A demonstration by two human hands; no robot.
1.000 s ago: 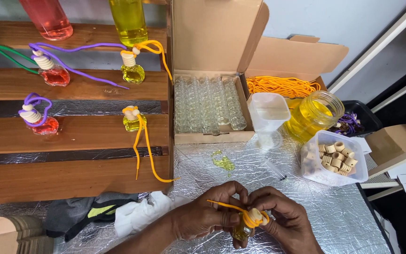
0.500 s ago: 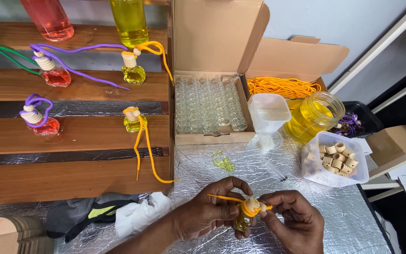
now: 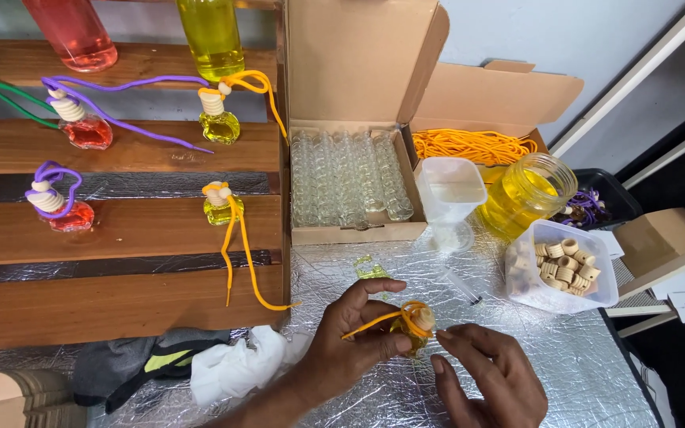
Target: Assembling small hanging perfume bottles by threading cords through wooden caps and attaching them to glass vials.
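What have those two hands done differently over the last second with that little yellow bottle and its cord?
A second ago both hands wrapped the small yellow bottle. Now the right hand has opened and drawn back, only fingertips near the wooden cap. The left hand keeps holding the bottle, with the orange cord looped around the neck. The shelf bottles, boxes and jar stayed put.

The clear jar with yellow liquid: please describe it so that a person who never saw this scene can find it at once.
Start at the open cardboard box of orange cords, at the back right of the foil-covered table. The glass jar stands just in front of it, between a white cup and a tub of wooden caps. It alone is wide, open-mouthed and yellow.
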